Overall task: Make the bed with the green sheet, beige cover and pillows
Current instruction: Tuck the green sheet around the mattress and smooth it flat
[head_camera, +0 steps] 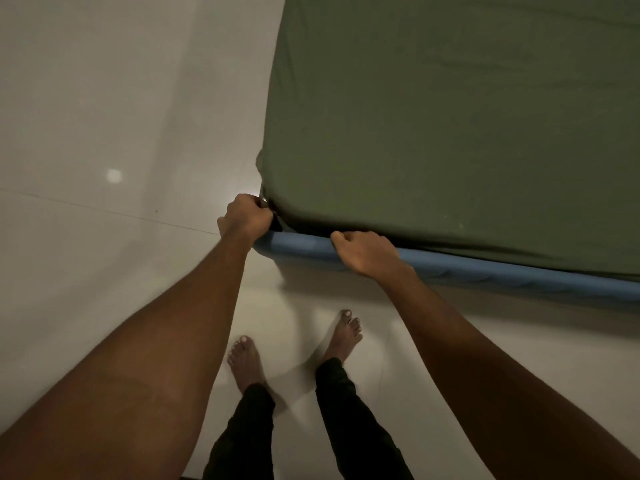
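Forearms [156, 358] extended to mid-frame; green sheet [450, 133] corner is clamped in left hand [244, 216], edge in curled right hand [363, 251], probably for tucking.

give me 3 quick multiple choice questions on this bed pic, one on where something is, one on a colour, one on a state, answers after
1. Where is the left hand?
A. at the corner of the green sheet
B. flat on the floor
C. in the sheet's middle

2. What colour is the bed base below the green sheet?
A. red
B. blue
C. white

3. How does the green sheet lie?
A. bunched in a heap
B. spread nearly flat
C. folded in a stack

Answers:
1 A, its fingers grip the sheet at the corner.
2 B, a blue strip runs under the sheet's edge, by the right hand.
3 B, only faint creases show.
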